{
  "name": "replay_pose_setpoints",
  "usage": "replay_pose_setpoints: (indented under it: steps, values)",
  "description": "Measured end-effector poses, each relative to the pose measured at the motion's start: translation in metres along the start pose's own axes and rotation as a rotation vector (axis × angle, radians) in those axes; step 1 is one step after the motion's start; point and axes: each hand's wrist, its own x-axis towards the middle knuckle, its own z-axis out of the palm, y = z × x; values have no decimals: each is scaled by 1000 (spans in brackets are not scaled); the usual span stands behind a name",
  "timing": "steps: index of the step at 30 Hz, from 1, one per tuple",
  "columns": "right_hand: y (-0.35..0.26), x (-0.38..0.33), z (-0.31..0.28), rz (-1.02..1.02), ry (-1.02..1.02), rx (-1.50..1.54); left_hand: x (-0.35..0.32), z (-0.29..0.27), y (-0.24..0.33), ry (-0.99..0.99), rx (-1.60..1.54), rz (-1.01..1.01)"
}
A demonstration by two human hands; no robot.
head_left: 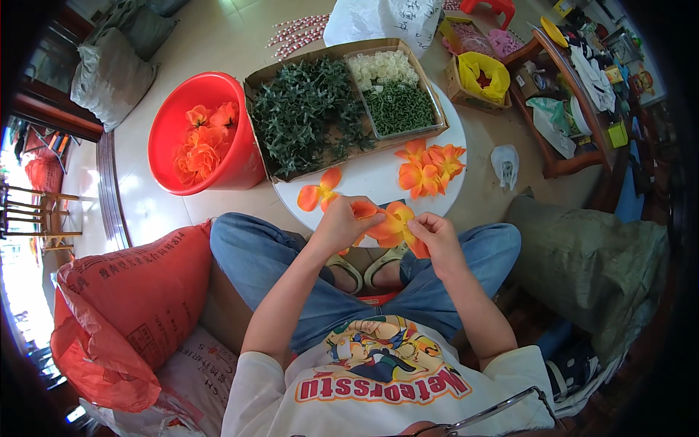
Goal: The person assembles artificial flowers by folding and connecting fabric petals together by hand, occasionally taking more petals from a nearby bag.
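Observation:
Over my lap, at the near edge of the round white table (453, 188), I hold orange-yellow artificial flower petals between my two hands. My left hand (345, 231) is closed on an orange petal piece, its fingers pinched together. The thumb and fingertips of my right hand (437, 240) pinch the edge of an orange-yellow petal piece (394, 225). Whether the two pieces are joined cannot be made out. Just beyond my left hand lies a loose petal piece (318, 192). A small heap of orange petals (429, 169) rests on the table beyond my right hand.
A cardboard tray (251, 98) holds dark green artificial leaves (306, 113) and a clear box of small green and whitish parts (397, 95). Left of it stands a red bucket (162, 149) with orange flowers. Sacks (145, 291) flank me; a wooden stand (582, 156) is at right.

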Motion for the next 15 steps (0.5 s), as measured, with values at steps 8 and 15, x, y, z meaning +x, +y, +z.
replay_pose_setpoints:
  steps: [8,15]
  values:
    - [5,-1,-1,-51,49,-91,-1,3,4,13,-14,-44]
    - [6,0,2,-92,49,-89,-1,4,-2,22,-57,-21]
